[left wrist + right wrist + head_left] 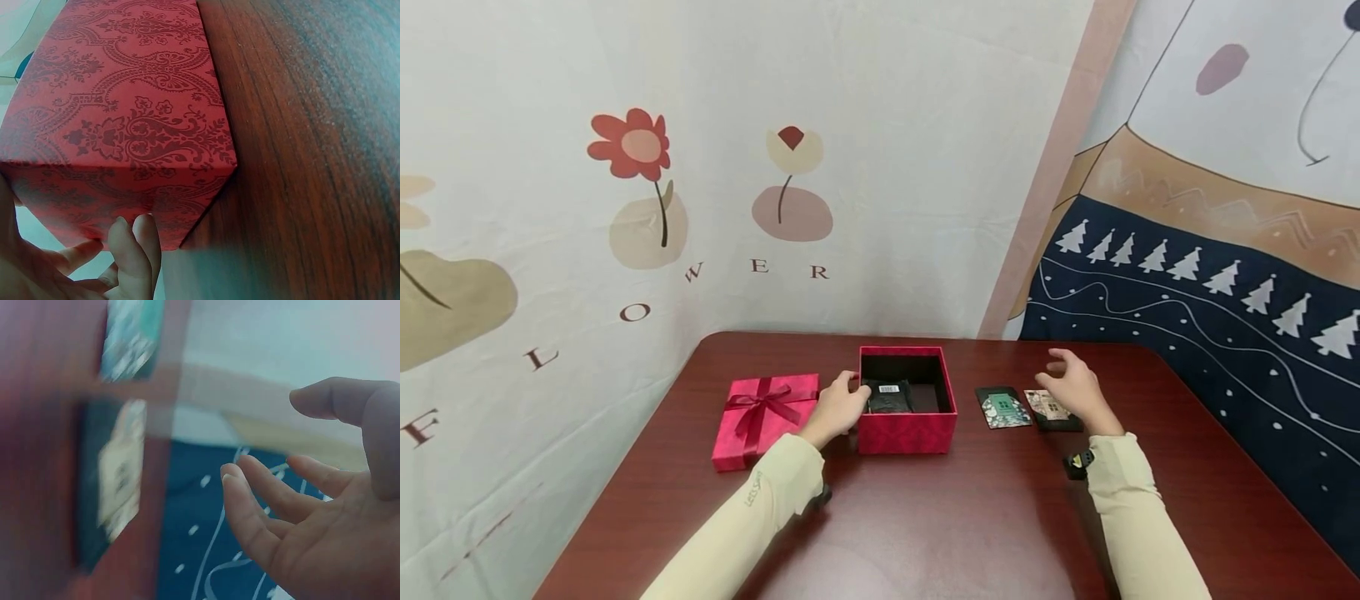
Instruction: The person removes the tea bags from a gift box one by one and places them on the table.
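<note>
- On the surface (910,525), the red box (904,435) is set near the far edge; light, stiff card is suggested, best held by opposite walls.
- Its left wall is gripped by the left hand (837,408).
- The right hand (1073,390) is held loosely spread, empty.
- Near it, the beige packet (1047,407) is laid flat: probably thin, slippery, best pinched edgewise.

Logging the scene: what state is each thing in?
Red box: open, upright
Lid: off, ribbon bow tied
Black packet: inside box
Green-printed packet: lying flat
Beige-printed packet: lying flat
Left hand: at box's left side, grip unclear
Right hand: empty, fingers loosely spread
</note>
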A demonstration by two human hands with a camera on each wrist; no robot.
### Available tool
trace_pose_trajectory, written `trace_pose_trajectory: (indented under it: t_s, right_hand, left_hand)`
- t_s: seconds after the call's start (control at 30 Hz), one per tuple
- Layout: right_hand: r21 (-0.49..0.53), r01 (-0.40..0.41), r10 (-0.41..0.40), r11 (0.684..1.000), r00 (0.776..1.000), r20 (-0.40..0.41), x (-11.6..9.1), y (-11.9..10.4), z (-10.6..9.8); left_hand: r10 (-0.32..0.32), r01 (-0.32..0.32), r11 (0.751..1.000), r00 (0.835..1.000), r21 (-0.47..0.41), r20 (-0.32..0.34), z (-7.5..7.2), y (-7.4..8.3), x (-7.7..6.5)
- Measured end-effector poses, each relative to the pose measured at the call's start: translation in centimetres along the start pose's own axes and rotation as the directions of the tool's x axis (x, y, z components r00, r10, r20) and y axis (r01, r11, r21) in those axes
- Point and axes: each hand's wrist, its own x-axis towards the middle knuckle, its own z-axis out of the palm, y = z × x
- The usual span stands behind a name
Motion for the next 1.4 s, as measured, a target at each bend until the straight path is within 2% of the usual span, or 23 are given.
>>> trace_pose_trajectory:
  t_s: [0.27, 0.63, 0.83, 1.07, 1.2, 1.4]
  right_hand:
    - [0.03, 0.125, -0.126, 0.992, 0.992, 0.02, 0.7, -4.8, 2.2]
    - [0.08, 0.213, -0.217, 0.974, 0.975, 0.049, 1.1, -9.6, 5.6]
    - [0.071, 0.242, -0.246, 0.968, 0.968, 0.056, 1.2, -11.6, 7.1]
    - [0.039, 0.327, -0.329, 0.944, 0.942, 0.065, 0.9, -13.8, 8.6]
    - [0.058, 0.335, -0.339, 0.94, 0.936, 0.09, 0.8, -14.6, 9.6]
    - [0.066, 0.322, -0.328, 0.944, 0.939, 0.104, 0.8, -15.4, 10.8]
  left_hand:
    - [0.003, -0.003, 1.0, 1.0, 0.009, -0.014, 0.1, -0.2, 0.2]
    - [-0.006, 0.006, 1.0, 1.0, 0.0, -0.015, 0.2, -0.2, 0.1]
    - [-0.003, 0.003, 1.0, 1.0, -0.005, -0.017, 0.2, -0.3, 0.2]
    - [-0.016, 0.016, 1.0, 1.0, -0.019, -0.015, 0.1, -0.4, 0.1]
    - [-0.009, 0.008, 1.0, 1.0, -0.015, -0.015, 0.2, -0.4, 0.2]
    - [-0.004, 0.004, 1.0, 1.0, -0.017, -0.018, 0.3, -0.4, 0.2]
